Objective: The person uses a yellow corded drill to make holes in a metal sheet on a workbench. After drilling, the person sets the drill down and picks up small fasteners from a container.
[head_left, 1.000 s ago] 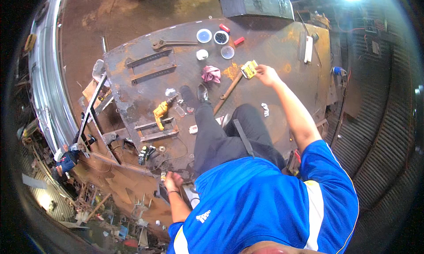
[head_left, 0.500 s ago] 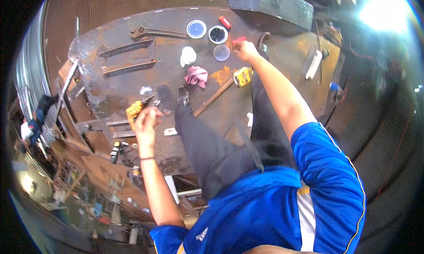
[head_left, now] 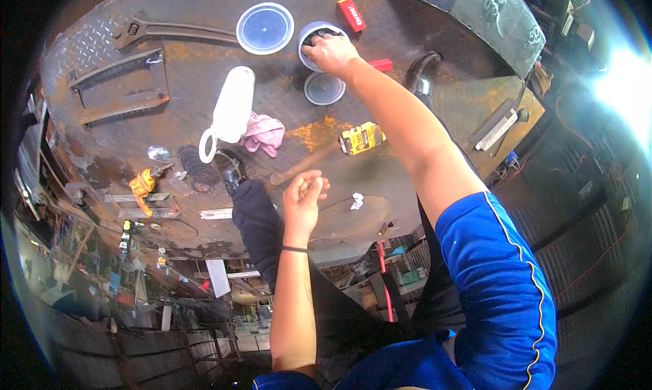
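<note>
Metal workshop, rusty steel checker-plate desk [head_left: 204,64], big adjustable wrench [head_left: 146,30], steel bars [head_left: 119,84], hammer [head_left: 305,164], cluttered tool racks below [head_left: 136,254]

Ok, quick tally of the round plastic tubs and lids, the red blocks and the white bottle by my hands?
Tub: 1, right hand in it
Lids: 2
Red blocks: 2
White bottle: 1
Total: 6
</note>
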The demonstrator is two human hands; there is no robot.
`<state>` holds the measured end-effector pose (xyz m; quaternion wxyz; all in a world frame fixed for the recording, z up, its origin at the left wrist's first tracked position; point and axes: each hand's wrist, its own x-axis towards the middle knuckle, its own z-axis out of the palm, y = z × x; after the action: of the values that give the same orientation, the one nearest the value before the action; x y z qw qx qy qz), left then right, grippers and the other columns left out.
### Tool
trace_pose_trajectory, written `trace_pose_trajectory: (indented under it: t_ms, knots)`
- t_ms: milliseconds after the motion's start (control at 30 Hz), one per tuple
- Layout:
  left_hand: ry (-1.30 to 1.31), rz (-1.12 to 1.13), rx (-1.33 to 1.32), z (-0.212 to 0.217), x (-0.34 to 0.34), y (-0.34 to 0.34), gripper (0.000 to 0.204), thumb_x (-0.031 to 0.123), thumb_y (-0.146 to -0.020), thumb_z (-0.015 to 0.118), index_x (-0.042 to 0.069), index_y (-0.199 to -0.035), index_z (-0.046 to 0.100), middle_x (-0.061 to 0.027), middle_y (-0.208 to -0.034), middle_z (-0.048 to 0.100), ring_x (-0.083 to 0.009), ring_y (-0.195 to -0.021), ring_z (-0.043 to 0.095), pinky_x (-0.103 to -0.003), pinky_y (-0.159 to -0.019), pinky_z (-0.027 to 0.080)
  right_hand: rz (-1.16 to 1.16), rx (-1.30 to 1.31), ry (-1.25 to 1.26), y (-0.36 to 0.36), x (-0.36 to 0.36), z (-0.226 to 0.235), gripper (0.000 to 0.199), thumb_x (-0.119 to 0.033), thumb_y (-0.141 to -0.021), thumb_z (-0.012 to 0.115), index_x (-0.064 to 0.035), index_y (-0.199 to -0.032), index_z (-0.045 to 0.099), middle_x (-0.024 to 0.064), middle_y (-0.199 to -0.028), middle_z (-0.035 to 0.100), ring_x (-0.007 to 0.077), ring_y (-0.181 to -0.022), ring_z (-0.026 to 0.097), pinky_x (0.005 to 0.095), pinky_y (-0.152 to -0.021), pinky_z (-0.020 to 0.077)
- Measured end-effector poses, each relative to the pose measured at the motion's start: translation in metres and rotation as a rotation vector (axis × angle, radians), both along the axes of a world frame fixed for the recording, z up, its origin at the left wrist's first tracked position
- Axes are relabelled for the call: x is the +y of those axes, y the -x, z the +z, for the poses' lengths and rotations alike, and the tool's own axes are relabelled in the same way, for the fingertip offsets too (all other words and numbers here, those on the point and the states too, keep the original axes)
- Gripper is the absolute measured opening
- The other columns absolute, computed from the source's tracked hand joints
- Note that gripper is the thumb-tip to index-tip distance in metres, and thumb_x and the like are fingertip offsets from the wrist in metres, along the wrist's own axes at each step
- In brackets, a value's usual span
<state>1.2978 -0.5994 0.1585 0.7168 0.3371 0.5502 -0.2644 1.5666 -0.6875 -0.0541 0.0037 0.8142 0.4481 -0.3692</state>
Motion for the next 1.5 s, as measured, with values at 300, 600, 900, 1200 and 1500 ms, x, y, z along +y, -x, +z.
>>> trace_pose_trajectory:
  t_ms: [300, 600, 900, 1200, 1500]
  knots:
    - [-0.025, 0.055, -0.001, -0.093, 0.032, -0.077, 0.042, 0.034, -0.104, 0.059, 0.001, -0.129, 0.06, -0.0152, -0.12, 0.067, -0.0247, -0.103, 0.068, -0.038, -0.083, 0.058, -0.579, 0.231, -0.397, 0.025, -0.03, 0.033, 0.027, -0.021, -0.084, 0.077, -0.0078, -0.108, 0.074, 0.014, -0.089, 0.072, 0.0304, -0.084, 0.074, 0.0414, -0.076, 0.0585]
    - [0.095, 0.063, -0.013, -0.152, 0.038, -0.116, 0.03, 0.024, -0.105, 0.052, -0.003, -0.096, 0.064, -0.0074, -0.079, 0.059, -0.0207, -0.068, 0.061, -0.035, -0.057, 0.05, -0.511, 0.042, -0.22, 0.014, -0.015, 0.03, 0.023, -0.022, -0.089, 0.069, -0.0032, -0.1, 0.076, 0.0203, -0.094, 0.075, 0.0348, -0.087, 0.074, 0.0423, -0.08, 0.0593]
    - [0.032, 0.224, 0.021, -0.138, 0.044, -0.092, 0.034, 0.029, -0.106, 0.054, -0.003, -0.107, 0.063, -0.0131, -0.095, 0.065, -0.0255, -0.081, 0.067, -0.039, -0.068, 0.058, -0.483, -0.038, -0.16, 0.019, -0.005, 0.0, 0.017, -0.012, -0.087, 0.058, -0.0012, -0.093, 0.069, 0.0224, -0.095, 0.072, 0.0426, -0.09, 0.071, 0.0499, -0.081, 0.0578]
    - [0.01, 0.191, -0.018, -0.137, 0.038, -0.106, 0.031, 0.028, -0.103, 0.06, -0.002, -0.108, 0.063, -0.0133, -0.097, 0.066, -0.0247, -0.084, 0.068, -0.039, -0.071, 0.059, -0.488, -0.037, -0.113, 0.012, 0.003, -0.015, 0.029, -0.026, -0.086, 0.074, -0.0029, -0.101, 0.067, 0.0234, -0.099, 0.072, 0.0421, -0.093, 0.07, 0.0504, -0.083, 0.057]
    - [-0.004, 0.243, 0.032, -0.141, 0.041, -0.092, 0.031, 0.027, -0.104, 0.058, -0.004, -0.107, 0.062, -0.0143, -0.097, 0.066, -0.0265, -0.084, 0.069, -0.04, -0.071, 0.059, -0.859, -0.143, -0.144, 0.028, 0.021, -0.026, 0.026, -0.033, -0.085, 0.076, -0.0104, -0.098, 0.079, 0.0193, -0.096, 0.074, 0.0393, -0.094, 0.071, 0.0472, -0.087, 0.0569]
